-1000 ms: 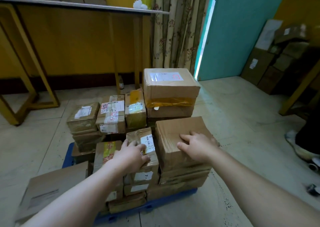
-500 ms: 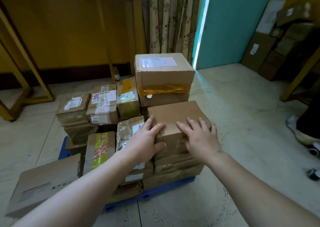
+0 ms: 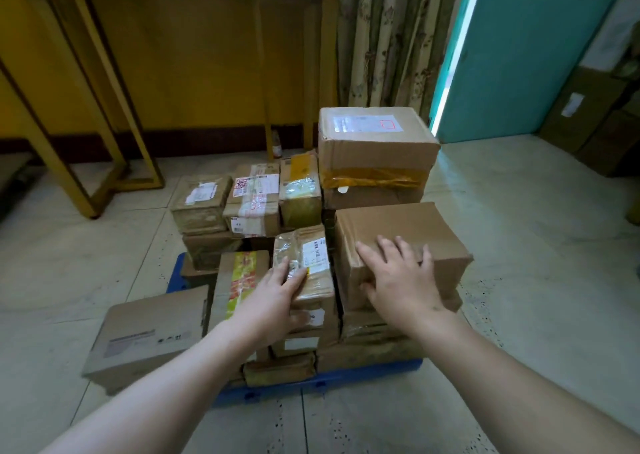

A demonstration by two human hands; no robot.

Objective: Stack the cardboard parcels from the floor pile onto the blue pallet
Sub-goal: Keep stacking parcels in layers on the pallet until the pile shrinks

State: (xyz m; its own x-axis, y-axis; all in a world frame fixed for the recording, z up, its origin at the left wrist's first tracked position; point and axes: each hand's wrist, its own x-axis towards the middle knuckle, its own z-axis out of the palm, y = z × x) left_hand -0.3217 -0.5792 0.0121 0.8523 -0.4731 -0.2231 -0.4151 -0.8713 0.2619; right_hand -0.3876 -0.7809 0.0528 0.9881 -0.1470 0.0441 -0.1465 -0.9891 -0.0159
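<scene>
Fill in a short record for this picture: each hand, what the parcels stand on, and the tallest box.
left hand: rests on the small taped parcel
right hand: flat, fingers spread, on the plain brown parcel
base: blue pallet under the stack
tallest: box with yellow tape, back right
off to the side: flat carton, front left, tilted

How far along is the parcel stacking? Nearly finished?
Well along: the blue pallet carries several layers of parcels, the taped box at the back highest. In hand: the right hand lies flat on a plain brown box atop the front stack, the left hand on a labelled parcel beside it. To go: a large flat box by the pallet's left corner, perhaps the cartons by the far wall.
</scene>
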